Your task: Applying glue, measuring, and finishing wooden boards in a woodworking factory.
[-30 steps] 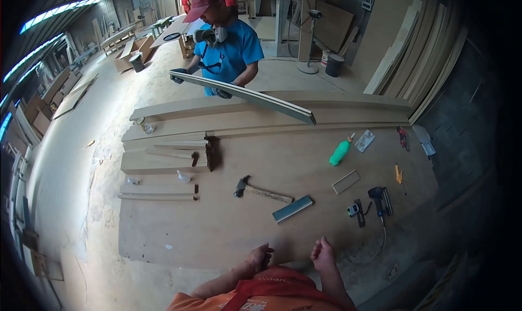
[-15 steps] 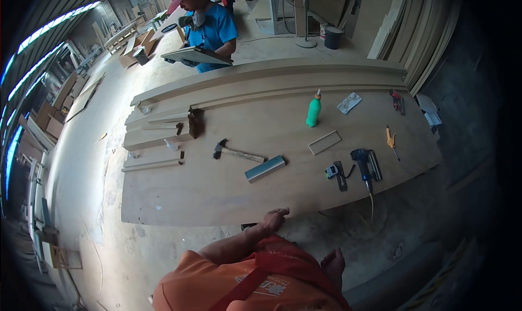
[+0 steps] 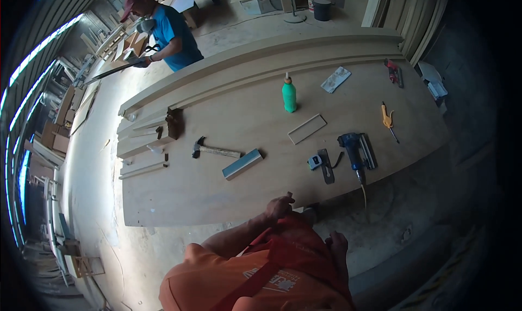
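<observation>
My left hand (image 3: 280, 206) hangs over the near edge of the wooden table, fingers loosely curled and nothing visible in them. Close to my right side is my right hand (image 3: 337, 242), dim and partly curled; its fingers are not clear. Nearest on the tabletop (image 3: 217, 199) lie a silver-blue metal block (image 3: 242, 165) and a claw hammer (image 3: 215, 149). To the right are a tape measure (image 3: 315, 161), a dark flat tool (image 3: 326, 166) and a blue air nailer (image 3: 353, 152) with its hose over the edge. A thin rectangular frame (image 3: 307, 129) lies mid-table.
A green bottle (image 3: 290, 97) stands upright near a crumpled packet (image 3: 336, 79). Farther right lie a red tool (image 3: 392, 72) and a yellow air blow gun (image 3: 387, 116). Long boards (image 3: 261, 53) line the far edge; wood pieces (image 3: 144, 140) lie left. A person (image 3: 176, 36) holds a panel beyond.
My view has shifted, so the table's contents sit farther left. My left hand now overlaps the table's near edge. The person opposite has turned leftward with the panel. The tools have not moved on the table.
</observation>
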A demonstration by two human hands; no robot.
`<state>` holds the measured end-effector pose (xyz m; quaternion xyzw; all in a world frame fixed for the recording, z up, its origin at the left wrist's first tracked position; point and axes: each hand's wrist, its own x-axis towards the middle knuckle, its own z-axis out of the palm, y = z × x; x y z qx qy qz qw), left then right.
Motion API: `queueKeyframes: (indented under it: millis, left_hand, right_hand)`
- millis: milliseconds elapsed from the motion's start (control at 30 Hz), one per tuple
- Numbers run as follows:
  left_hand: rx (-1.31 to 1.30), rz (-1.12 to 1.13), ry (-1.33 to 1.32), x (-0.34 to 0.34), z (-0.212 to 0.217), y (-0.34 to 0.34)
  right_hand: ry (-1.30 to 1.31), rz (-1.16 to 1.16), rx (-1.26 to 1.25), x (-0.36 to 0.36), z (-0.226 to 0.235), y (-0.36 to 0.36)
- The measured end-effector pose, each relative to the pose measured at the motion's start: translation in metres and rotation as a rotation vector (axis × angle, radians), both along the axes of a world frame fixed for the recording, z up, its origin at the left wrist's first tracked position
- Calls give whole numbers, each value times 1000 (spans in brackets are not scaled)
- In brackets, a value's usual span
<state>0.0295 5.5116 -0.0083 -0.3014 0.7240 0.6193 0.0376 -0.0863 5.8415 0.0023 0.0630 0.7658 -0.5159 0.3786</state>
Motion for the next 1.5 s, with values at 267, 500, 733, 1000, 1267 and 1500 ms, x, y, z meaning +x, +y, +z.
queueKeyframes:
  millis: [267, 500, 733, 1000, 1267, 1500]
  left_hand:
    - [760, 409, -34, -163, 15, 2]
    - [676, 320, -118, -259, 15, 9]
    - [652, 624, -178, -318, 19, 94]
    - [679, 968, 18, -386, 32, 211]
    - [623, 1212, 114, -412, 50, 269]
    - [729, 1282, 287, -415, 18, 295]
  right_hand:
    - [190, -40, 149, -154, 1, -12]
    - [303, 170, 227, -304, -34, -15]
    - [-395, 629, -250, -367, -51, -57]
    - [-699, 658, -305, -560, 84, -26]
    - [-555, 488, -182, -697, 177, 88]
    - [132, 536, 18, -819, 111, 108]
